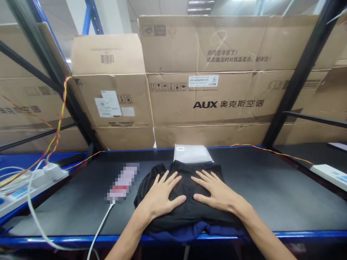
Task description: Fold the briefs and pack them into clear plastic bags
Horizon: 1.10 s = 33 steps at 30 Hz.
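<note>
Resting palm-down, fingers (175, 182) spread: left hand (159, 199) and right hand (221, 193). One black cloth (189, 215) is lying beneath both, at the front of the worktop (271, 195); dark-blue cloth (187, 233) is showing under it. One white packet (192, 155) is lying just behind. One pixelated flat device (124, 180), white cable (101, 224) attached, is lying to the left. Printed cardboard (173, 112) is standing at the back.
</note>
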Each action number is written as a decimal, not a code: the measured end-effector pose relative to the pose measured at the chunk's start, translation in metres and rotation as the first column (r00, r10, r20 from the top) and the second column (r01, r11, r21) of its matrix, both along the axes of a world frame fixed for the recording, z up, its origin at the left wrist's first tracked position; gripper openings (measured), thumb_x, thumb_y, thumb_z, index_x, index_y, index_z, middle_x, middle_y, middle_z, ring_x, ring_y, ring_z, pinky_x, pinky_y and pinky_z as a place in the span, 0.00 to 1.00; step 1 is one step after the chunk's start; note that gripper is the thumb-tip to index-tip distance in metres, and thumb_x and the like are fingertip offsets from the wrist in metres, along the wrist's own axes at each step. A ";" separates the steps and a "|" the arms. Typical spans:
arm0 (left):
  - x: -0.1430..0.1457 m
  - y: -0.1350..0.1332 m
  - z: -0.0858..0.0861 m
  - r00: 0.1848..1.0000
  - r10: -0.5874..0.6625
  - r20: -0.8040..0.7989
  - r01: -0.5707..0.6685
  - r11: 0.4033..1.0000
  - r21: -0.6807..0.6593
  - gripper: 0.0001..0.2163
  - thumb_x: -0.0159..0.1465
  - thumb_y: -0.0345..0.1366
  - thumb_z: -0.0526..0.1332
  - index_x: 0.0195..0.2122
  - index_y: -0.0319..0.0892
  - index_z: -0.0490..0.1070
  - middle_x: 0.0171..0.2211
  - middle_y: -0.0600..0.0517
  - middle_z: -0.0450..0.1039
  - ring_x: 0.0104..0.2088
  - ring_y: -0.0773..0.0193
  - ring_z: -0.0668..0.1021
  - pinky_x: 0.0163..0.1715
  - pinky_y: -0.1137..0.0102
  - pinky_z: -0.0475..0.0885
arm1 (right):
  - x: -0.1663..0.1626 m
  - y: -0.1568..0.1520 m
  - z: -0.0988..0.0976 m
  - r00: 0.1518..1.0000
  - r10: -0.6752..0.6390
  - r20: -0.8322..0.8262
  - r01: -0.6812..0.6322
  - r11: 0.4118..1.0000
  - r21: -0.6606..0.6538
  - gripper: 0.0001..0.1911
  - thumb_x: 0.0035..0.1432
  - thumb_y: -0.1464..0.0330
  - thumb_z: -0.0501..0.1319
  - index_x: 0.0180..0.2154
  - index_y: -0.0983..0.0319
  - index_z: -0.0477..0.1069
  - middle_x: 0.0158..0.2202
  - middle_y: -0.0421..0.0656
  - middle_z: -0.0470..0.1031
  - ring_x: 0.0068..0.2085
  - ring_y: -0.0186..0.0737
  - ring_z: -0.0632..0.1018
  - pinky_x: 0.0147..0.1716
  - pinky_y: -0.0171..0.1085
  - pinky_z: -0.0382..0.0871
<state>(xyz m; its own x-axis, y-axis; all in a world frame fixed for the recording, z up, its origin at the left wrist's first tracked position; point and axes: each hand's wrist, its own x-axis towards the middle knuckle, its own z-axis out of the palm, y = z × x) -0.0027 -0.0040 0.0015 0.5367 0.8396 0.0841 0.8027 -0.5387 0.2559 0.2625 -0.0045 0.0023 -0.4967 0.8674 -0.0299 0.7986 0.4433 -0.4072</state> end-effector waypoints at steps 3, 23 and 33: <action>0.000 0.000 -0.001 1.000 0.000 0.000 0.000 1.000 -0.003 0.32 0.65 0.60 0.51 0.68 0.55 0.51 0.70 0.53 0.47 0.70 0.46 0.49 0.66 0.44 0.46 | 0.000 0.000 0.000 1.000 -0.001 0.003 0.001 1.000 0.003 0.40 0.59 0.39 0.50 0.67 0.49 0.52 0.71 0.45 0.43 0.70 0.53 0.44 0.66 0.57 0.36; -0.001 0.000 0.001 1.000 -0.006 0.010 0.006 1.000 -0.012 0.32 0.66 0.60 0.50 0.68 0.56 0.52 0.70 0.54 0.47 0.70 0.45 0.49 0.66 0.44 0.45 | -0.001 -0.001 0.003 1.000 -0.004 0.014 0.004 1.000 0.006 0.41 0.59 0.39 0.49 0.67 0.50 0.52 0.71 0.45 0.43 0.70 0.51 0.44 0.67 0.56 0.37; 0.000 0.000 0.000 1.000 -0.006 0.005 0.006 1.000 -0.002 0.32 0.66 0.60 0.50 0.68 0.55 0.51 0.70 0.53 0.47 0.70 0.46 0.49 0.66 0.44 0.46 | -0.002 -0.001 0.002 1.000 -0.003 0.019 0.002 1.000 0.009 0.40 0.59 0.39 0.49 0.67 0.49 0.52 0.71 0.44 0.43 0.70 0.51 0.44 0.67 0.56 0.37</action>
